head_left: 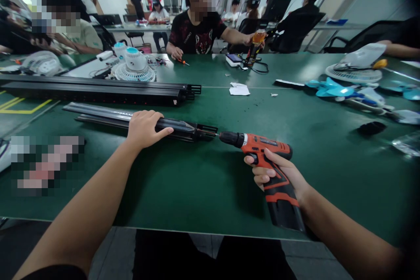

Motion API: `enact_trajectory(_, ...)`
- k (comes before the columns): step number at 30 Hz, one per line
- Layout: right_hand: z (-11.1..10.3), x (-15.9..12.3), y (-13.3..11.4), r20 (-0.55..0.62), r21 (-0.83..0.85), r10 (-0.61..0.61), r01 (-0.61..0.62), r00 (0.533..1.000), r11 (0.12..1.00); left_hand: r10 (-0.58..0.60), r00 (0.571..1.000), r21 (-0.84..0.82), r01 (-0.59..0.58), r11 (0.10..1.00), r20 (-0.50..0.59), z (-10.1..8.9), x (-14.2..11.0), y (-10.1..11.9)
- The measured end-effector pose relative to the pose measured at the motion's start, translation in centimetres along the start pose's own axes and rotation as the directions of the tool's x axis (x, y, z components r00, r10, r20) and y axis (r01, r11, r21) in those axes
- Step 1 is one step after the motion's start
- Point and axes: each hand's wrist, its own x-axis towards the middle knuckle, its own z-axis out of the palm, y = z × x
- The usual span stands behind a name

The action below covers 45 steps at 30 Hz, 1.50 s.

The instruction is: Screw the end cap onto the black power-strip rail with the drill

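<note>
Head view, held part: the glossy dark profile (177, 127), long and narrow, with light streaks along its upper face and slim prongs at its right end. Lies on the tabletop (197, 197), in front of the wearer.
Left hand (144, 129): palm down over the profile, fingers closed over it, thumb pointing toward the pronged end.
Right hand (282, 168): fingers wrapped round the grip of the cordless drill (262, 144), index finger at the trigger.
Drill: orange-red and black moulded body, ribbed black chuck, dark battery base. Aimed left.
Bit (217, 134): thin, at the prong ends; contact can't be confirmed.
Tabletop: smooth dark green, soft sheen, straight pale near edge just ahead of the wearer's lap. Yellow lines (28, 106) at left.
Behind profile: the black bars (124, 91), long, straight-edged, roughly parallel to it, with open prongs at their right ends.
Far left: white fan parts (133, 65), round ribbed grilles.
Centre back: white paper scrap (239, 89), creased.
Right side: glossy blue fan blades (331, 87), curved; dark soft-looking lump (372, 128); crinkled clear plastic (408, 143) by the right border.
Across: a person (197, 30) in a dark printed top.
Open room: bare green between the profile and near edge, also right of the drill.
</note>
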Motion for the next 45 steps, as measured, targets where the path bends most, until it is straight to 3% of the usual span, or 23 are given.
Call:
enact_trajectory(12,0.08,0.01,0.26,0.037,-0.031,-0.007,0.008,0.999,0.999,0.011,1.000,0.011,-0.011,1.000,-0.011,0.18,-0.04,-0.19)
enact_trajectory(36,0.17,0.01,0.08,-0.048,0.006,-0.007,0.007,0.999,1.000,0.000,1.000,-0.004,0.000,1.000,-0.004,0.22,0.03,-0.20)
enact_trajectory(45,0.06,-0.01,0.02,-0.061,-0.054,-0.012,0.009,0.998,0.998,-0.001,1.000,-0.002,0.001,1.000,-0.006,0.22,0.01,-0.21)
